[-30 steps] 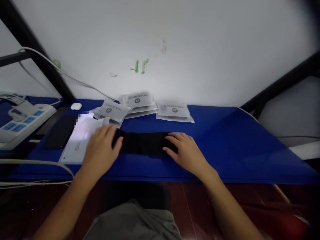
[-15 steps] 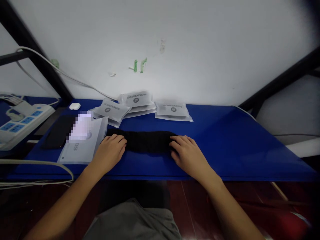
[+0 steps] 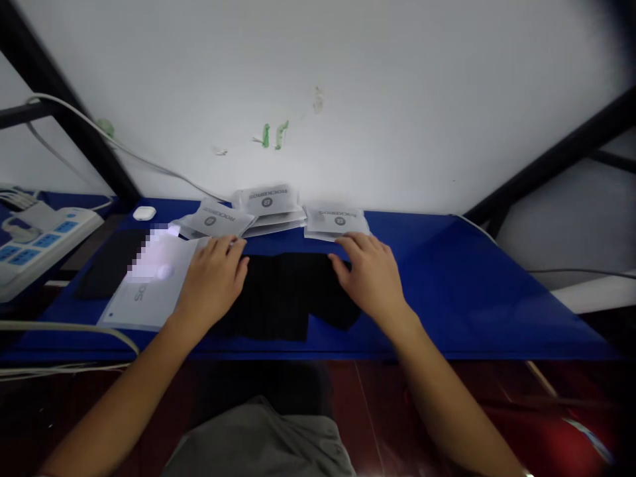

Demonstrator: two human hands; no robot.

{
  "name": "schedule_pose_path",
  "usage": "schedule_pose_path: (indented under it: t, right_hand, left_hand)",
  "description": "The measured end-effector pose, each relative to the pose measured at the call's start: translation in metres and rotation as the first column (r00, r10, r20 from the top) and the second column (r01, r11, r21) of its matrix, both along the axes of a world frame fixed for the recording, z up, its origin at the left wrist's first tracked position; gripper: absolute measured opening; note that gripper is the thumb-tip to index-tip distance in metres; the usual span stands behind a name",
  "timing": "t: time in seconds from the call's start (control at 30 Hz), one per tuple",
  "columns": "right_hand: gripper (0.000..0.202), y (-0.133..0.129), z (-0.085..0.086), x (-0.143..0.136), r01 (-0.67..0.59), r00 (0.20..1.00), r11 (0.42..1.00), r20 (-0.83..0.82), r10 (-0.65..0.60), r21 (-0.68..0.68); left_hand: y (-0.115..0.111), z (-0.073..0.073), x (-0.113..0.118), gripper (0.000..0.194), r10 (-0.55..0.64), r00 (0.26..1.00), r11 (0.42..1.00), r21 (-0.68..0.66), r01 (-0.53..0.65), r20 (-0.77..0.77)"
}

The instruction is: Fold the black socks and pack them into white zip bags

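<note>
A piece of black cloth [image 3: 278, 298] lies spread on the blue tabletop, its near edge uneven, with a notch toward the right; its exact kind I cannot tell. At its left end is my left hand [image 3: 213, 275], palm down, fingers bent forward and thumb apart. My right hand [image 3: 375, 275] is over the cloth's far right corner, with fingers stretched forward and thumb spread away from them. Neither hand visibly grips the cloth. Beside my left hand lies a flat frosted zip bag [image 3: 163, 301], partly covered by that hand.
Several filled frosted bags [image 3: 268, 199] lie along the wall. A dark phone [image 3: 106, 265], a white earbud case [image 3: 144, 213] and a power strip [image 3: 44, 245] with plugs are at the left. White cables [image 3: 74, 324] cross the left front edge. Black frame bars [image 3: 561, 152] slope at both sides.
The black cloth was a narrow strip and now reaches much nearer the table's front edge. Both hands have shifted away from me, and the right hand's fingers have lifted off its end.
</note>
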State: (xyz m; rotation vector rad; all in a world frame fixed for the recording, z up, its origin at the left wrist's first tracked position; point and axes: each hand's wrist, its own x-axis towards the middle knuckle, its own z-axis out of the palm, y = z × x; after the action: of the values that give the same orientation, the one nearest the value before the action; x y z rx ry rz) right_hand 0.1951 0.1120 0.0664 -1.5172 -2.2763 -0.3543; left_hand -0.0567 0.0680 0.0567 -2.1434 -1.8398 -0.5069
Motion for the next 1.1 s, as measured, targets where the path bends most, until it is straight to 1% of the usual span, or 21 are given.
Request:
schedule_pose_path:
  t: [0.07,0.13,0.2,0.27,0.37,0.5,0.57,0.67,0.73,0.8,0.87,0.9,0.93,0.97,1.0,1.03,1.07,1.1]
  right_hand:
    - [0.020,-0.011,-0.009,-0.005,-0.116,0.992,0.990,0.032,0.118,-0.079]
    - [0.018,-0.023,-0.016,-0.008,-0.209,0.971,0.957,0.072,0.227,-0.202]
    - [0.016,-0.030,-0.023,-0.009,-0.237,0.955,0.926,0.105,0.278,-0.295]
    - [0.014,-0.031,-0.027,-0.009,-0.206,0.954,0.923,0.142,0.264,-0.326]
    - [0.016,-0.023,-0.031,-0.008,-0.136,0.961,0.952,0.196,0.193,-0.273]
    - [0.025,-0.007,-0.035,-0.004,-0.124,0.963,0.981,0.220,0.156,-0.149]
    - [0.022,-0.001,-0.039,-0.002,-0.129,0.958,0.981,0.239,0.161,-0.144]
    - [0.020,-0.002,-0.039,0.003,-0.131,0.954,0.971,0.241,0.179,-0.199]
    - [0.020,-0.008,-0.032,0.008,-0.156,0.961,0.952,0.180,0.207,-0.263]
    - [0.018,-0.012,-0.020,0.014,-0.212,0.965,0.918,0.078,0.251,-0.335]
    - [0.017,-0.008,-0.007,0.018,-0.285,0.954,0.879,-0.024,0.299,-0.382]
    - [0.017,-0.003,-0.002,0.019,-0.312,0.948,0.870,-0.064,0.312,-0.382]
    - [0.016,0.004,0.001,0.018,-0.327,0.944,0.872,-0.093,0.316,-0.363]
    - [0.015,0.012,0.003,0.016,-0.325,0.946,0.888,-0.109,0.306,-0.325]
    - [0.015,0.020,0.002,0.013,-0.249,0.967,0.934,-0.109,0.228,-0.255]
    - [0.017,0.026,0.001,0.009,-0.129,0.989,0.978,-0.093,0.115,-0.162]
    - [0.021,0.030,-0.002,0.005,-0.030,0.997,0.996,-0.074,0.024,-0.080]
    - [0.026,0.030,-0.005,0.002,0.003,0.999,0.999,-0.054,-0.005,-0.039]
  left_hand:
    - [-0.011,-0.008,0.001,0.033,-0.107,0.994,0.986,-0.127,0.106,0.000]
    - [-0.022,-0.016,-0.002,0.032,-0.193,0.981,0.948,-0.262,0.184,-0.011]
    - [-0.028,-0.025,-0.006,0.034,-0.224,0.974,0.919,-0.338,0.203,-0.022]
    - [-0.029,-0.030,-0.008,0.039,-0.218,0.975,0.913,-0.359,0.194,-0.029]
    - [-0.022,-0.032,-0.008,0.039,-0.185,0.982,0.933,-0.322,0.162,-0.044]
    - [-0.008,-0.032,-0.007,0.035,-0.101,0.992,0.970,-0.228,0.083,-0.070]
    - [-0.003,-0.033,-0.007,0.033,-0.085,0.992,0.972,-0.227,0.061,-0.095]
    - [-0.005,-0.031,-0.009,0.033,-0.086,0.988,0.972,-0.229,0.055,-0.128]
    - [-0.011,-0.025,-0.012,0.031,-0.102,0.988,0.971,-0.226,0.074,-0.113]
    - [-0.016,-0.013,-0.017,0.029,-0.127,0.990,0.965,-0.239,0.108,-0.066]
    - [-0.014,0.000,-0.020,0.026,-0.148,0.989,0.957,-0.254,0.142,-0.003]
    - [-0.009,0.005,-0.021,0.026,-0.144,0.989,0.959,-0.246,0.144,0.018]
    - [-0.003,0.010,-0.021,0.026,-0.115,0.993,0.967,-0.226,0.118,0.023]
    - [0.004,0.013,-0.019,0.026,-0.057,0.998,0.981,-0.187,0.058,0.011]
    - [0.011,0.015,-0.017,0.027,0.023,1.000,0.992,-0.127,-0.022,0.001]
    - [0.015,0.015,-0.014,0.029,0.114,0.993,0.992,-0.048,-0.114,0.008]
    - [0.017,0.013,-0.011,0.032,0.151,0.988,0.988,0.007,-0.151,0.016]
    - [0.015,0.010,-0.007,0.035,0.143,0.989,0.989,0.034,-0.144,0.020]
